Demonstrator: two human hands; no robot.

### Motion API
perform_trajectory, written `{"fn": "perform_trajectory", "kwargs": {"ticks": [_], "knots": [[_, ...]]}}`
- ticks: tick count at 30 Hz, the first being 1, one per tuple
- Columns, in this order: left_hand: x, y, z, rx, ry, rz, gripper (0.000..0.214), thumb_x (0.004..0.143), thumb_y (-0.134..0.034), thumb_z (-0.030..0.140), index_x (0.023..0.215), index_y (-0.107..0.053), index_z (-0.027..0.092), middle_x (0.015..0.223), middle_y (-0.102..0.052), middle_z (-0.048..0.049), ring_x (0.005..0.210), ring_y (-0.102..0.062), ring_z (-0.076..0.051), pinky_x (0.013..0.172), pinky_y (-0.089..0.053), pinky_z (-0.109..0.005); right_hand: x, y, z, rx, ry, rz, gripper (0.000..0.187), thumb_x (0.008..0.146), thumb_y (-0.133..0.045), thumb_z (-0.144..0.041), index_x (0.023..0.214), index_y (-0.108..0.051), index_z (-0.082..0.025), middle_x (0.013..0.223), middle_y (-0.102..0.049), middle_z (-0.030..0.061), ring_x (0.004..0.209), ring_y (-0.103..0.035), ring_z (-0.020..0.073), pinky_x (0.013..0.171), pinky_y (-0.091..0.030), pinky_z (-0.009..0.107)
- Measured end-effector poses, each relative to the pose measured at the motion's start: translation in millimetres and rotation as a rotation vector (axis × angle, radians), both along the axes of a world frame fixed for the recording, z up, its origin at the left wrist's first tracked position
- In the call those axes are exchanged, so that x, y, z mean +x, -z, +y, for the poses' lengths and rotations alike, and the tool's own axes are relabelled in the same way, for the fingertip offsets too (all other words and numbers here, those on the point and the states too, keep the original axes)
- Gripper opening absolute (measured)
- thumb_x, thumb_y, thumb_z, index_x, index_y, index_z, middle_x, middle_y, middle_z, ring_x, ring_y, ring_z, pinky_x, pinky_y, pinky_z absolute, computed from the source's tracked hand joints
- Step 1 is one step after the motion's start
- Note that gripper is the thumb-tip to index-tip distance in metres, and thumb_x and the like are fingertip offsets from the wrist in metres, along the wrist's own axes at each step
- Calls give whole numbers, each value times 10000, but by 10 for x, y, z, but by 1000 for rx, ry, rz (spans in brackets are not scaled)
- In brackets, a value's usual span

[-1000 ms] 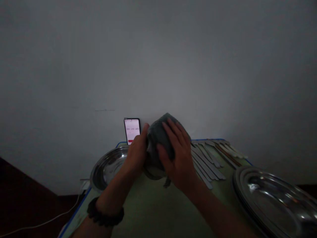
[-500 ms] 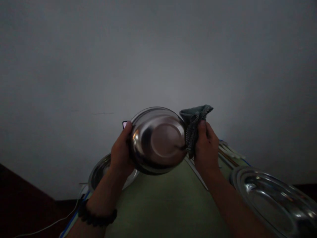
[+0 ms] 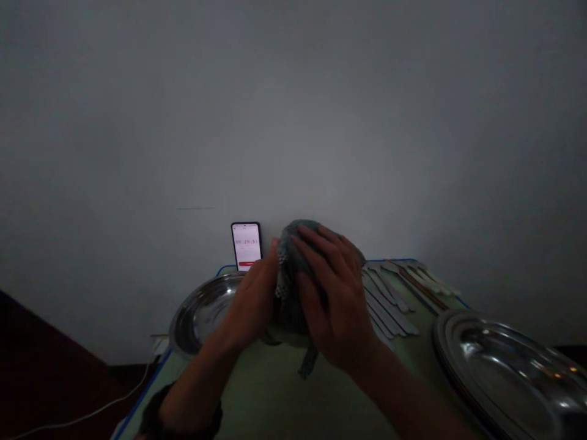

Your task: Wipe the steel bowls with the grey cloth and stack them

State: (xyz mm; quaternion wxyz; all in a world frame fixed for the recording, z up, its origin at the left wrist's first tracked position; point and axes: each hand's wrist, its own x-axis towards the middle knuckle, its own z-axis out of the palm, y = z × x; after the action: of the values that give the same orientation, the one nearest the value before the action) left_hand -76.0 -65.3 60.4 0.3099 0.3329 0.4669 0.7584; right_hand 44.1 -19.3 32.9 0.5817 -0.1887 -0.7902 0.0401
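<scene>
Over the green table I hold a small steel bowl, almost wholly covered by a grey-green cloth; only a bit of its lower rim shows. My left hand grips the bowl's left side, fingers curled round it. My right hand presses the cloth against the bowl, fingers spread over the cloth. A corner of the cloth hangs down below the hands.
A larger steel bowl sits at the left behind my left arm. A phone with a lit timer leans on the wall. Several flat utensils lie in a row at the right. A big oval steel tray sits at the near right.
Half a second ago the bowl was raised and tilted with its inside showing and the cloth at its right rim. Now it is lowered and the cloth covers it again under my right hand.
</scene>
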Motion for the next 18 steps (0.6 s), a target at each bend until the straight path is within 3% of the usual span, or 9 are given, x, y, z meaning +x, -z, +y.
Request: {"fn": "perform_trajectory", "kwargs": {"ticks": [3, 6, 9, 12, 15, 18], "knots": [[-6, -37, 19, -174, 90, 144, 211, 739, -704, 209, 531, -672, 222, 428, -589, 9, 440, -559, -144, 440, -438, -208, 57, -19, 144, -90, -51, 111, 347, 957, -375, -230, 1239, -576, -230, 1309, -598, 49, 1278, -478, 201, 1093, -356, 475], [-57, -4, 89, -269, 126, 7, 382, 756, -668, 462, 483, -625, 200, 399, -571, -5, 324, -482, -128, 337, -371, -231, 71, 23, 283, -208, -49, 245, 343, 977, -338, -271, 1205, -591, -231, 1208, -650, 67, 1194, -549, 205, 1031, -420, 466], [-96, 0, 178, -211, 116, -253, 396, 792, -604, 499, 560, -650, 181, 446, -609, -20, 396, -574, -156, 427, -473, -254, 48, 115, 400, -379, -12, 345, 354, 978, -339, -355, 1133, -618, -203, 1071, -688, 83, 1057, -615, 215, 928, -484, 433], [-112, -19, 268, -17, 76, -418, 355, 859, -513, 443, 730, -698, 169, 566, -684, -43, 633, -697, -222, 625, -563, -317, -28, 253, 440, -499, -8, 437, 374, 981, -327, -389, 1100, -623, -193, 1045, -694, 81, 995, -638, 208, 861, -515, 395], [-128, 10, 346, 45, -40, -519, 337, 895, -436, 368, 877, -694, 151, 732, -737, -68, 807, -715, -240, 754, -568, -346, -157, 420, 349, -324, 5, 368, 372, 984, -310, -295, 1269, -535, -217, 1314, -573, 95, 1256, -503, 221, 1012, -437, 447], [-110, 88, 380, -31, -27, -475, 320, 890, -436, 369, 906, -675, 156, 745, -728, -63, 821, -714, -225, 771, -570, -323, -272, 545, 195, -9, 49, 79, 447, 956, -352, -191, 1399, -414, -200, 1441, -467, 90, 1402, -312, 214, 1144, -262, 475]]}}
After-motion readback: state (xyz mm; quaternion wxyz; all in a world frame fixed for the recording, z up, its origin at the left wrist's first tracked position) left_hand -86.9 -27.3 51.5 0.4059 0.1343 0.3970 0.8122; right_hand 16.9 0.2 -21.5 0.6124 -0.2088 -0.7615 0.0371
